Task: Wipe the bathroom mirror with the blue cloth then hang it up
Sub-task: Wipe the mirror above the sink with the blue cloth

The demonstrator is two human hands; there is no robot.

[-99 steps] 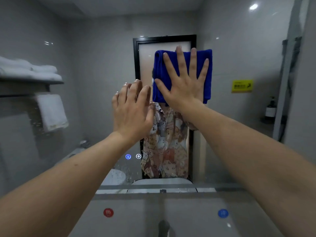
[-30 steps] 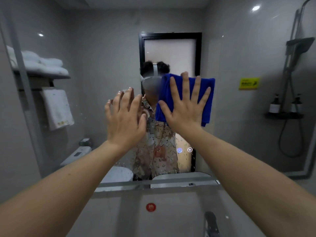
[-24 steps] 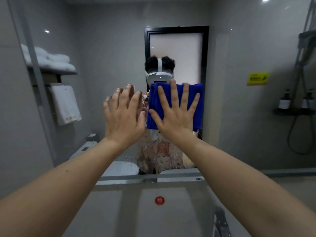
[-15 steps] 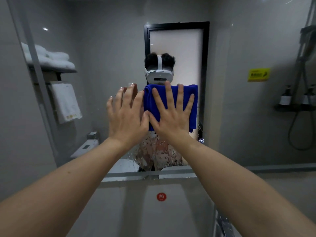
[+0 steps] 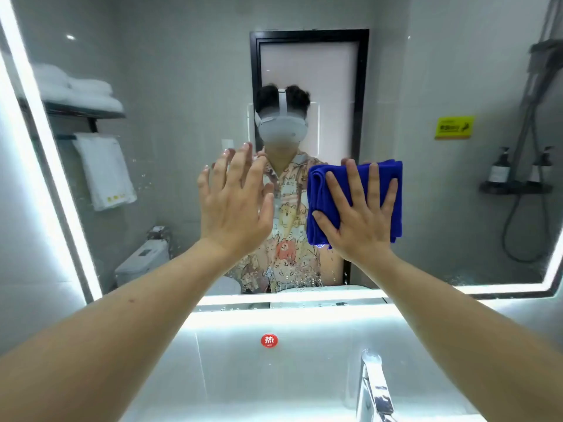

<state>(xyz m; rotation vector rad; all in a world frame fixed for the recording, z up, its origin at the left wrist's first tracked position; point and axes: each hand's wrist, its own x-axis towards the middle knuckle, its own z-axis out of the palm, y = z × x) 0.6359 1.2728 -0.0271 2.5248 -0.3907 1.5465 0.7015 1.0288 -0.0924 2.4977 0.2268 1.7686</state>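
Above the basin, filling most of the head view: bathroom mirror (image 5: 189,86), wide, edged by a glowing white strip along its left side and bottom, spotted with water drops low on the glass. Reflected in it: a grey tiled room, a dark-framed frosted door behind a person in a patterned shirt and a white headset; to the left a shelf with folded white towels (image 5: 76,89) and one white towel (image 5: 105,172) hanging from a bar below it; lower down, part of a toilet (image 5: 143,260); to the right a shower hose, a small dark shelf with two dark bottles (image 5: 499,169), and a yellow sign (image 5: 454,127) on the wall. Below the mirror: pale lit basin (image 5: 274,376), with a round red sticker (image 5: 269,340) on its back wall and a chrome tap (image 5: 374,388) at lower right. Nearer: two bare forearms reaching forward. Pressed flat against the glass right of centre: folded blue cloth (image 5: 323,190), under the right hand (image 5: 359,217), palm on the cloth, fingers straight and spread, gripping nothing. Just left of it, apart from the cloth: left hand (image 5: 234,205), raised, palm toward the mirror, fingers straight and slightly spread, empty; whether the fingertips touch the glass cannot be told
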